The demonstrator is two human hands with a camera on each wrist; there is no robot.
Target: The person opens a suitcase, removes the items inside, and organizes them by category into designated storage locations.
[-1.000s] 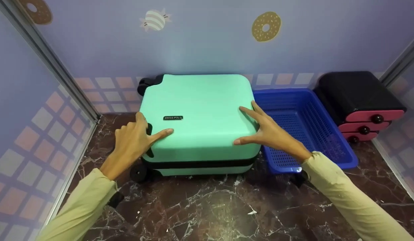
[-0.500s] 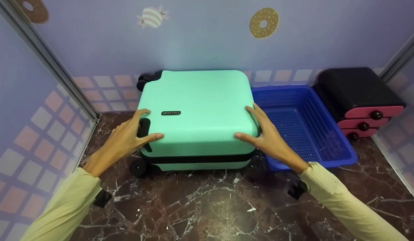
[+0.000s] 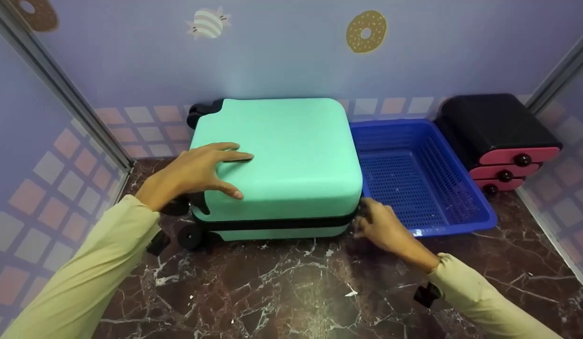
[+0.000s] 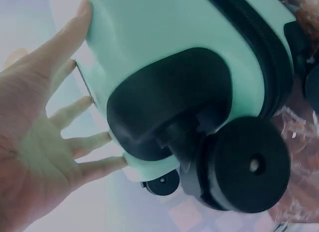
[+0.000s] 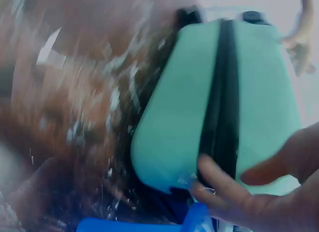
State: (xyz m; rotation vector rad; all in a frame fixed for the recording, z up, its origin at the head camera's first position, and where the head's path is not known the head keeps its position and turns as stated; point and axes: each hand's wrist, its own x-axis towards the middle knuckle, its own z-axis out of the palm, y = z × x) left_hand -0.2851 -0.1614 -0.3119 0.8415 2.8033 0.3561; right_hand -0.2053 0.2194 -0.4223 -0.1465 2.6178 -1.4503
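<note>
A mint-green hard-shell suitcase (image 3: 291,136) lies flat on the floor, its wheels (image 4: 251,164) toward the left. My left hand (image 3: 190,172) rests on its left top edge with fingers spread; in the left wrist view the fingertips touch the shell. My right hand (image 3: 384,226) is low at the suitcase's front right corner, beside the basket. In the right wrist view its blurred fingers (image 5: 224,184) reach to the black zipper band (image 5: 219,107), thumb apart from them. Nothing is plainly held there; whether a zipper pull is touched is hidden by blur.
A blue perforated basket (image 3: 461,230) stands close against the suitcase's right side. Right of it is a black drawer box (image 3: 498,120) with pink fronts. A patterned wall (image 3: 291,52) rises behind, and dark marbled floor (image 3: 272,292) lies in front.
My right hand has left the suitcase's top right edge and moved down to its front right corner. The left hand has shifted further onto the top, covering the nameplate. The suitcase stays put.
</note>
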